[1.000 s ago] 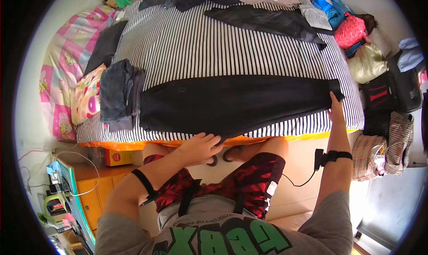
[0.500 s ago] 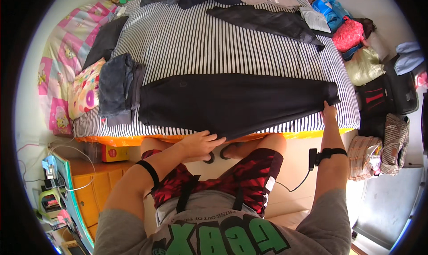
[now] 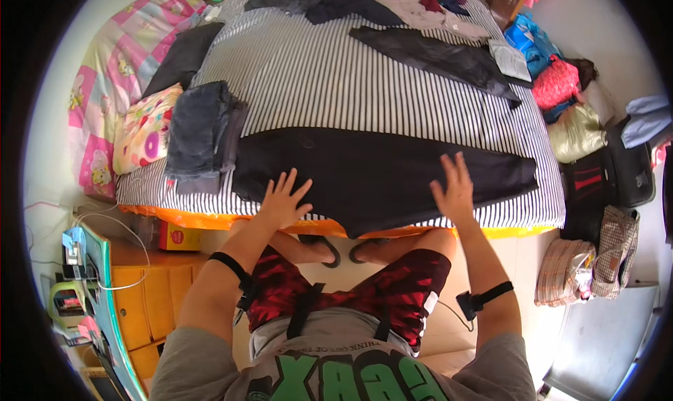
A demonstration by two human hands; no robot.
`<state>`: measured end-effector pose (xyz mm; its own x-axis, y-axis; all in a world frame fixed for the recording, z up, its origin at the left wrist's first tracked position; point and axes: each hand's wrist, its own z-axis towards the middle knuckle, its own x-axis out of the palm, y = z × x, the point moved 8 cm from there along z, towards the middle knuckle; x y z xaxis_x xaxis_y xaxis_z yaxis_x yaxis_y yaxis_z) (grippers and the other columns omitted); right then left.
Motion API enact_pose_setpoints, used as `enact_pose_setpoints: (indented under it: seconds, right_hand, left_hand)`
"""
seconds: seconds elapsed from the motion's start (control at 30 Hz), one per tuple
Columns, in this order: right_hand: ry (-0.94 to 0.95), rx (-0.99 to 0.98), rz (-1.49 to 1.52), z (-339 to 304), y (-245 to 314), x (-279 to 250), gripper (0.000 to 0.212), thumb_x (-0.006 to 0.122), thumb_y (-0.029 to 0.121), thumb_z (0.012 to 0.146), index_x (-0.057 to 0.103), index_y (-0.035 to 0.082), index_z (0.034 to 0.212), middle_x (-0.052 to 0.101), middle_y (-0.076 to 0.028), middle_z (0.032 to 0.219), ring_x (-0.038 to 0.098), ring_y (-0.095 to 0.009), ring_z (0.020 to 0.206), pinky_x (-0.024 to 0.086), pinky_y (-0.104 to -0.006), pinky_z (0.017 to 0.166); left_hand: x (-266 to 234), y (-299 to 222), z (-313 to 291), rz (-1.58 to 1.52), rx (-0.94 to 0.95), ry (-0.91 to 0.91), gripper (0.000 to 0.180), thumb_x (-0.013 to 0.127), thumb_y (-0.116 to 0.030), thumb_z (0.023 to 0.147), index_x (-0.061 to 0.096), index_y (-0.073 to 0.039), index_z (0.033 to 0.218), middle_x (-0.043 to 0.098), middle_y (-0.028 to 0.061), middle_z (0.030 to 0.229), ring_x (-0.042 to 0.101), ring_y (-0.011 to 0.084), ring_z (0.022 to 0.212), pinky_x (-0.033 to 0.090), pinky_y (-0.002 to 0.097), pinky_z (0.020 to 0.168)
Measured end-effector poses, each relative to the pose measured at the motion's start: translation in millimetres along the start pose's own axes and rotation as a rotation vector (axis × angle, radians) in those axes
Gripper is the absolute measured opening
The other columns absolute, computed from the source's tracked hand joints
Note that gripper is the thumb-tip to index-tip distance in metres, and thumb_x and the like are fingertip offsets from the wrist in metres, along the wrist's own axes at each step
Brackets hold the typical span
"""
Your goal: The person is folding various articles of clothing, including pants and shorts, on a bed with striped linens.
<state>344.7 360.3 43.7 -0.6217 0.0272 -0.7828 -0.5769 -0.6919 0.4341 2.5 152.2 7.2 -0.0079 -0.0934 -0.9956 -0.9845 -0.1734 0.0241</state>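
A pair of black trousers [image 3: 371, 166], laid lengthwise with one leg over the other, spreads across the near side of the bed. Its waist end lies to the left, the cuffs to the right, and a pointed part hangs at the bed's front edge. Over the waist end is my left hand [image 3: 284, 201], fingers spread, holding nothing. My right hand [image 3: 454, 189] is at the lower edge of the legs, its fingers apart as well. Whether either palm touches the cloth I cannot tell. Left of the waist sits a stack of folded dark trousers [image 3: 200, 131].
The bed has a striped sheet [image 3: 301, 71]. A dark garment [image 3: 434, 61] and more clothes [image 3: 350, 8] lie toward the back. A patterned pillow [image 3: 147, 131] rests at the left. Bags [image 3: 575, 127] line the right side; a wooden cabinet [image 3: 151, 303] stands lower left.
My right hand has let go of the cuff end and moved left along the legs. My left hand has risen from the front edge toward the waist, fingers spreading. The view has shifted slightly.
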Motion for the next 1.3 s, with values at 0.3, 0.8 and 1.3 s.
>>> enact_pose_setpoints:
  seconds: [0.3,0.8,1.3]
  right_hand:
    - [0.705,0.165,-0.312,-49.0,17.0,77.3,0.077,0.055,0.054,0.087,0.022,0.028,0.152,0.006,-0.021,0.158,0.009,-0.041,0.145,0.015,-0.0595,0.113]
    - [0.867,0.441,-0.441,-50.0,22.7,98.8,0.107,0.053,0.08,0.073,0.003,0.03,0.154,-0.013,-0.017,0.158,-0.012,-0.036,0.146,0.001,-0.0605,0.113]
    - [0.88,0.476,-0.43,-49.3,22.5,100.9,0.108,0.054,0.08,0.072,0.0,0.034,0.153,-0.015,-0.015,0.158,-0.012,-0.034,0.146,0.001,-0.0595,0.114]
  left_hand:
    - [-3.4,123.3,3.2,-0.448,-0.138,-0.417,0.034,0.067,-0.022,0.08,0.063,-0.004,0.109,0.051,0.0216,0.129,0.052,0.0379,0.117,0.044,0.0456,0.098]
    - [-42.0,132.4,-2.7,-0.482,0.054,-0.597,0.027,0.069,-0.009,0.071,0.052,-0.003,0.091,0.055,0.0159,0.099,0.057,0.0381,0.095,0.047,0.0446,0.081]
    - [-72.4,110.5,-10.7,-0.122,0.041,-0.668,0.028,0.062,-0.012,0.08,0.059,-0.004,0.107,0.054,0.0146,0.104,0.055,0.032,0.095,0.047,0.0404,0.078]
